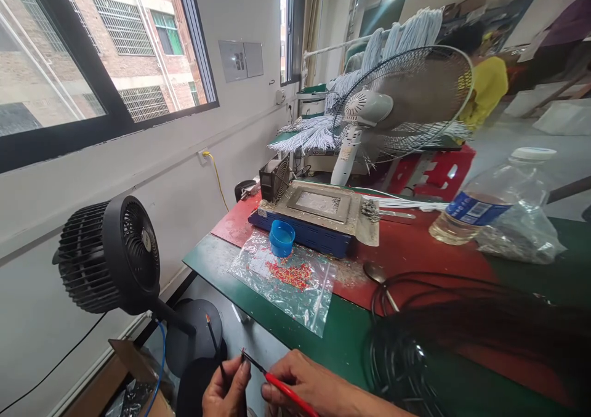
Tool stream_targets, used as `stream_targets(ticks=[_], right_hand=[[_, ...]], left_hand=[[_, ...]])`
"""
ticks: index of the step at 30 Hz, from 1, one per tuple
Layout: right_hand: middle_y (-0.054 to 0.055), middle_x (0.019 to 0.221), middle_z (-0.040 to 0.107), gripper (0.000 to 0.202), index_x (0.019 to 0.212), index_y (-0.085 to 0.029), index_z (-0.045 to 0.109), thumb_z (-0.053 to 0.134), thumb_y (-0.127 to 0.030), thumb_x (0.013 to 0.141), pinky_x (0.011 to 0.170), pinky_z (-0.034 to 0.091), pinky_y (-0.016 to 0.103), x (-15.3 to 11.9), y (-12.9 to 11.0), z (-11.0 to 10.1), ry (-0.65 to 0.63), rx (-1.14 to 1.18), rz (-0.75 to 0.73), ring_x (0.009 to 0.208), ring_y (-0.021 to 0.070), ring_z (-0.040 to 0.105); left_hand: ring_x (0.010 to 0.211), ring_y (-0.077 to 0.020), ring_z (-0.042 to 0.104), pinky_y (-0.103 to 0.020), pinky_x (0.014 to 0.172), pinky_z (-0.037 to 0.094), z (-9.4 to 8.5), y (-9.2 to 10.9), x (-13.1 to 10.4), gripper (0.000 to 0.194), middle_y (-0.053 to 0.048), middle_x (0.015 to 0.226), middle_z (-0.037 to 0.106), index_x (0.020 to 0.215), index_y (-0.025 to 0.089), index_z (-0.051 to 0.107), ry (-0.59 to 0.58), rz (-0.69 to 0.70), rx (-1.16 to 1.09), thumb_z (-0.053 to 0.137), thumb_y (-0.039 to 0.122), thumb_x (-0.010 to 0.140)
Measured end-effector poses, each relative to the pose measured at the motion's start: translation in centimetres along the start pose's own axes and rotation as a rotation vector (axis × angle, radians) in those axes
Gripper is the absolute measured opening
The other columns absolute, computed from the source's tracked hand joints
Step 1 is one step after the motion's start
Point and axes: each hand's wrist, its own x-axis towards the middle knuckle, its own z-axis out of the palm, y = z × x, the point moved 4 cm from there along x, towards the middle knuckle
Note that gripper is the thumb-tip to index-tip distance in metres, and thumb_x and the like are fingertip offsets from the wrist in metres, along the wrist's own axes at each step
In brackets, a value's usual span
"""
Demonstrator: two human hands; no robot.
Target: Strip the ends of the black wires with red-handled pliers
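Note:
At the bottom of the head view, my left hand point(225, 389) pinches a thin black cable point(213, 338). One end, with an orange-copper tip, sticks up beyond the hand. Another short end, with small reddish strands, shows at my left fingertips. My right hand point(302, 377) is closed around red-handled pliers point(287, 391). Their dark, narrow jaws reach the cable end at my left thumb. Both hands are in front of the table's near edge. Beyond them, small red and yellow bits point(292, 275) lie on a clear plastic bag point(307, 309), beside a blue cup point(281, 238).
A blue solder pot point(300, 235) stands at the back of the green and red table point(272, 321). Coiled black cables point(401, 355), a spoon point(375, 273) and a bottle point(494, 195) occupy the right. A black fan point(111, 254) stands left. Someone in yellow point(489, 90) is behind a larger fan.

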Motion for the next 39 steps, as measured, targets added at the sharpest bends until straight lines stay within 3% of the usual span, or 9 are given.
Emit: stream_targets(ticks=[12,18,24,31,36,39], right_hand=[[-0.005,0.045,0.040,0.048,0.073,-0.012,0.066,0.053,-0.058,0.075,0.038,0.029,0.017,0.1,0.3,0.2,-0.019,0.093,0.017,0.038,0.0048,0.034],[-0.006,0.043,0.039,0.044,0.067,-0.012,0.063,0.057,-0.055,0.073,0.037,0.029,0.016,0.2,0.1,0.3,-0.036,0.206,0.005,0.036,0.0037,0.035],[-0.006,0.044,0.040,0.047,0.068,-0.012,0.063,0.056,-0.058,0.072,0.036,0.029,0.015,0.2,0.0,0.2,-0.019,0.237,0.022,0.035,0.0034,0.035],[-0.006,0.045,0.040,0.047,0.070,-0.011,0.064,0.058,-0.058,0.072,0.035,0.029,0.016,0.0,-0.4,0.0,-0.033,0.228,0.031,0.035,0.0037,0.035],[-0.005,0.046,0.042,0.046,0.069,-0.011,0.065,0.058,-0.057,0.072,0.035,0.029,0.016,0.0,-0.1,0.1,-0.043,0.216,0.014,0.035,0.0036,0.036],[-0.006,0.045,0.041,0.046,0.069,-0.011,0.065,0.057,-0.056,0.073,0.035,0.029,0.015,0.1,0.0,0.1,-0.034,0.203,0.012,0.035,0.0033,0.035]], left_hand=[[0.045,-0.0061,0.057,-0.011,0.049,0.047,0.1,-0.2,-0.3,0.040,0.002,0.049,0.069,0.060,0.017,0.067,0.058,-0.025,-0.051,0.085,0.035,0.029],[0.051,-0.0073,0.061,-0.010,0.052,0.049,0.6,-0.3,-0.1,0.040,0.002,0.054,0.071,0.056,0.020,0.067,0.040,-0.103,-0.155,0.086,0.030,0.022],[0.045,-0.0047,0.057,-0.009,0.048,0.046,0.9,-0.8,-0.1,0.044,0.004,0.042,0.064,0.053,0.022,0.068,-0.006,-0.220,-0.198,0.086,0.029,0.014],[0.045,-0.0034,0.055,-0.010,0.047,0.045,0.3,-1.3,0.3,0.047,0.007,0.042,0.060,0.060,0.021,0.068,-0.030,-0.303,-0.159,0.086,0.030,0.017],[0.048,-0.0034,0.053,-0.012,0.050,0.045,0.0,-1.7,0.8,0.045,0.007,0.046,0.060,0.068,0.020,0.067,-0.079,-0.267,-0.139,0.086,0.031,0.028],[0.050,-0.0060,0.056,-0.014,0.050,0.045,-0.1,-1.8,0.9,0.048,0.005,0.049,0.061,0.068,0.020,0.067,-0.073,-0.248,-0.124,0.085,0.034,0.026]])
